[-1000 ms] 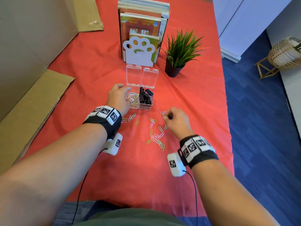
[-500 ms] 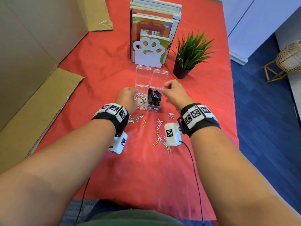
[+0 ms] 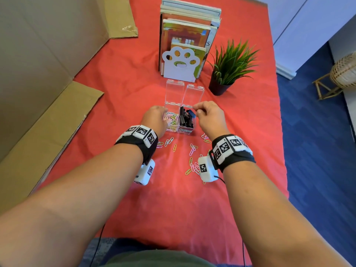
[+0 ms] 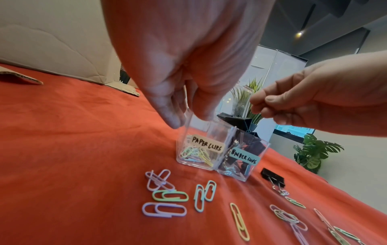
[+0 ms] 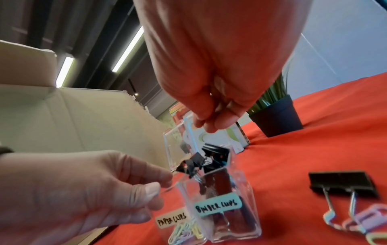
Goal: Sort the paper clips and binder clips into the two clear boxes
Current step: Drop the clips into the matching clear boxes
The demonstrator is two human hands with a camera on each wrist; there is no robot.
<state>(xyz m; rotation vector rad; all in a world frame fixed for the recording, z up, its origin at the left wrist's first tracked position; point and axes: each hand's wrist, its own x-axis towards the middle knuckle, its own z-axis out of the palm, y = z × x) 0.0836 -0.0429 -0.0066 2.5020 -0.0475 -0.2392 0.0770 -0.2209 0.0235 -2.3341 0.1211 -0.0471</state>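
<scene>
Now the two clear plastic boxes are being seen side by side on the red cloth (image 3: 119, 78), lids tipped open at the back. The left clear box labelled PAPER CLIPS (image 4: 200, 150) is being gripped by the left hand (image 3: 155, 118), its thumb and fingers (image 4: 167, 107) curled round the rim. Pastel paper clips (image 3: 170, 120) are lying inside it. The right clear box labelled BINDER CLIPS (image 5: 228, 208) is being filled to the brim with black binder clips (image 3: 185, 118). Over it, the right hand (image 3: 210, 116) is being held with fingertips (image 5: 209, 122) bunched together; whether anything is being pinched cannot be told. One black binder clip (image 5: 343, 184) is lying on the cloth just right of the boxes, and loose pastel paper clips (image 4: 165, 195) are being left scattered in front. Behind, a white paw-shaped bookend (image 3: 180, 64) with books and a potted green plant (image 3: 231, 62) are standing.
</scene>
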